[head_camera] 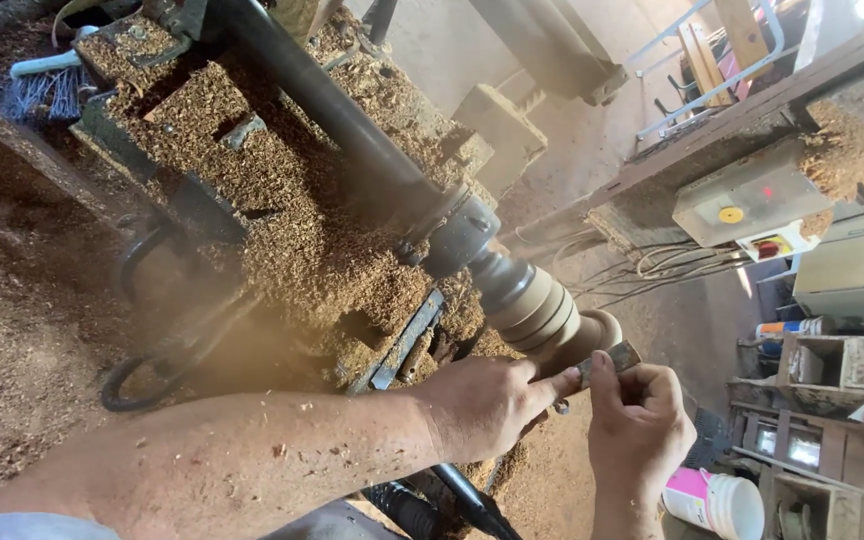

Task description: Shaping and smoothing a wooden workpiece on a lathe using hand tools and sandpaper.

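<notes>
A lathe [282,200] buried in wood shavings ran from ten o'clock toward the centre, and the turned wooden piece [537,310] sat on its end at about four o'clock of centre. The left hand [487,405] and the right hand [642,430], at five o'clock, each had their grip pinched closed on a small strip of sandpaper [607,362] pressed against the wooden piece.

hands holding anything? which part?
Both hands pinch a small strip, apparently sandpaper, against the turned wooden piece on the lathe: the left hand at its lower end, the right hand at its upper end.
</notes>
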